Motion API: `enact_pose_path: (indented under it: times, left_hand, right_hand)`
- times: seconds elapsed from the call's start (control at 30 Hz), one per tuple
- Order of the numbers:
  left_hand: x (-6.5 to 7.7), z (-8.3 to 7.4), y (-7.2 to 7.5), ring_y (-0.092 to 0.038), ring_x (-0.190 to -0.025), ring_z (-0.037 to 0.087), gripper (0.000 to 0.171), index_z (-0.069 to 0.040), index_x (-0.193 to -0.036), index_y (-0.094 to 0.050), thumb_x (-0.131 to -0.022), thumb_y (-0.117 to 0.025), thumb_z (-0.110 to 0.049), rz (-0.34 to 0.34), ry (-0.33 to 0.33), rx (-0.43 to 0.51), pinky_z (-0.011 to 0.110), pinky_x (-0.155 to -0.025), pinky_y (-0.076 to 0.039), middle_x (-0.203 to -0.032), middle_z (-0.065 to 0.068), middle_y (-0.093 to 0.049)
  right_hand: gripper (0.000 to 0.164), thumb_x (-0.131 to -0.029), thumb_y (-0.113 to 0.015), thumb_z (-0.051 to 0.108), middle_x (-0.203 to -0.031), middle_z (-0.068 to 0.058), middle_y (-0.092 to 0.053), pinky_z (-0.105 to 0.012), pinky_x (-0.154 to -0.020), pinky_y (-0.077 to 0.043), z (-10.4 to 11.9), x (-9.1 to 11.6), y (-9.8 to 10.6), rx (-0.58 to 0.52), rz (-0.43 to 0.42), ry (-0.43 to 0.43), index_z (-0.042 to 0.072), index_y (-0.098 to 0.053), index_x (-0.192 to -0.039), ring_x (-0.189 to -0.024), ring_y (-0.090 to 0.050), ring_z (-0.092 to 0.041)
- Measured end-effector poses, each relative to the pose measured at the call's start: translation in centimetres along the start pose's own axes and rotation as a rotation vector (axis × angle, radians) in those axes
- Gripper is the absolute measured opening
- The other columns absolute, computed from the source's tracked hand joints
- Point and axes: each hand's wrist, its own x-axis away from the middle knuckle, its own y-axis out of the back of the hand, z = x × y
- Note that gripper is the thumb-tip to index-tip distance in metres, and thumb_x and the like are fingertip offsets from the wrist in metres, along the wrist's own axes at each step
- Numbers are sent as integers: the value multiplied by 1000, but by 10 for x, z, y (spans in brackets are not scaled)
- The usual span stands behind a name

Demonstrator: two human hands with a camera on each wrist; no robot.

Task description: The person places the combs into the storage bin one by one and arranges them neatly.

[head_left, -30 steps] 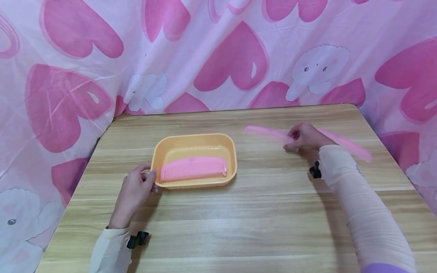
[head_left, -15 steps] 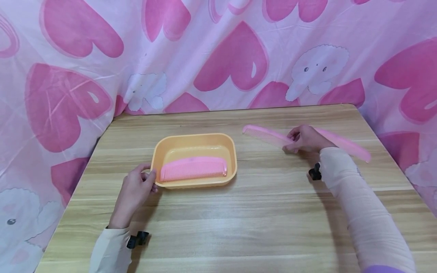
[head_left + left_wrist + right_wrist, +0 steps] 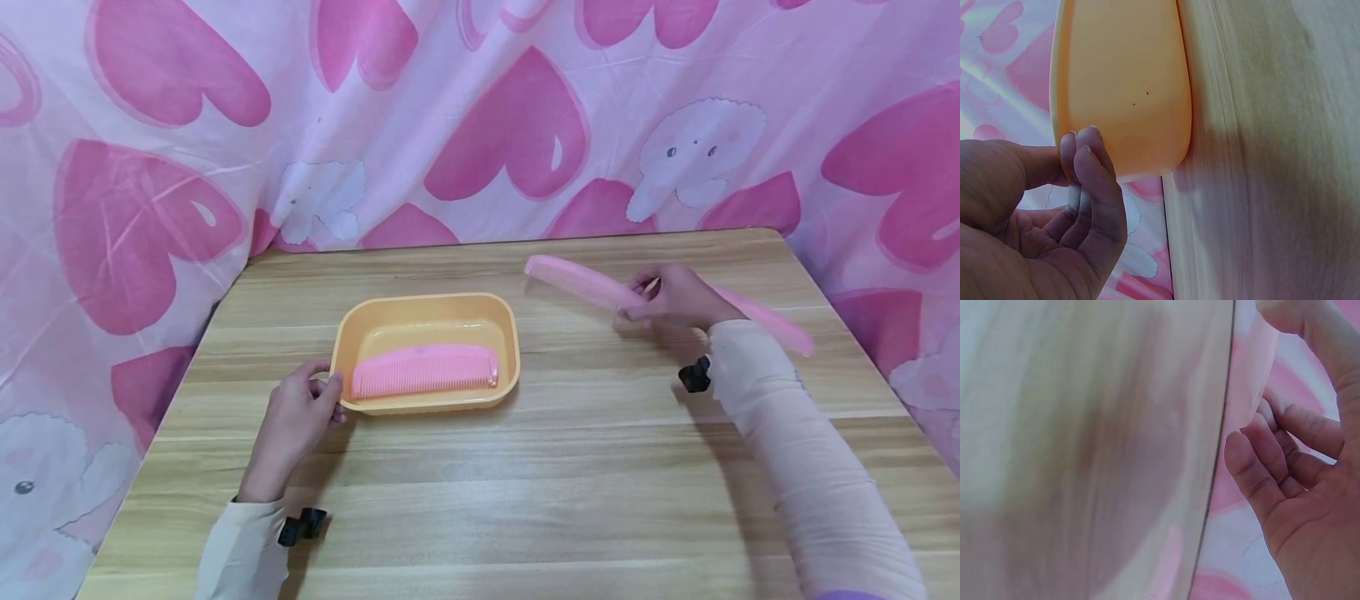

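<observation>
At the left end of a yellow-orange plastic basin (image 3: 423,307), my left hand (image 3: 300,417) pinches the rim between thumb and fingers. A pink comb (image 3: 423,369) lies inside the basin, teeth toward me. To the right, my right hand (image 3: 678,298) grips one end of a second pink comb (image 3: 577,279), whose other end points up and left over the table. A third pink comb (image 3: 772,323) lies behind my right wrist, partly hidden by it. In the left wrist view the fingers (image 3: 1097,181) press the basin's outer wall (image 3: 1129,81).
The wooden table (image 3: 480,500) carries everything. A pink curtain (image 3: 510,125) with hearts hangs close behind its back edge and at both sides. Small black wrist cameras, such as the right one (image 3: 694,375), sit under each wrist.
My right hand has raised the comb off the table, its far end tilting up and slightly left. My left hand, the basin and the other combs have stayed in place.
</observation>
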Motion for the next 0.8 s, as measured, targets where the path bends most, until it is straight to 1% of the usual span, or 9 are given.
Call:
enact_pose_path:
  times: [0.17, 0.37, 0.6, 0.8]
  left_hand:
    - [0, 0, 1, -66, -66, 22, 45, 6, -143, -46, -106, -51, -20, 0, 2, -3, 28, -54, -54, -79, 12, -67]
    - [0, 1, 1, -67, -65, 22, 44, 7, -142, -46, -106, -51, -18, -2, -13, -3, 30, -55, -55, -77, 11, -66]
    - [1, 1, 2, -66, -65, 21, 44, 7, -142, -46, -106, -51, -18, -3, -5, 2, 31, -56, -56, -77, 11, -66]
    - [0, 0, 1, -67, -66, 22, 43, 6, -141, -47, -106, -52, -18, -3, -11, 13, 32, -57, -56, -78, 11, -66]
  right_hand:
    - [38, -77, -89, 22, -96, -12, -67, -25, -64, -50, 16, -2, 2, 19, -27, 52, -1, -73, -103, -80, -61, -22]
    - [36, -74, -90, 18, -97, -10, -68, -26, -67, -50, 40, -3, -2, 26, -32, 78, 2, -73, -102, -84, -62, -25]
    - [36, -72, -91, 18, -95, -9, -69, -31, -71, -51, 67, -6, -15, 23, -21, 158, 3, -73, -100, -85, -62, -24]
    - [37, -69, -91, 17, -94, -6, -71, -32, -74, -53, 85, -10, -30, 4, 17, 207, 5, -74, -100, -87, -65, -23]
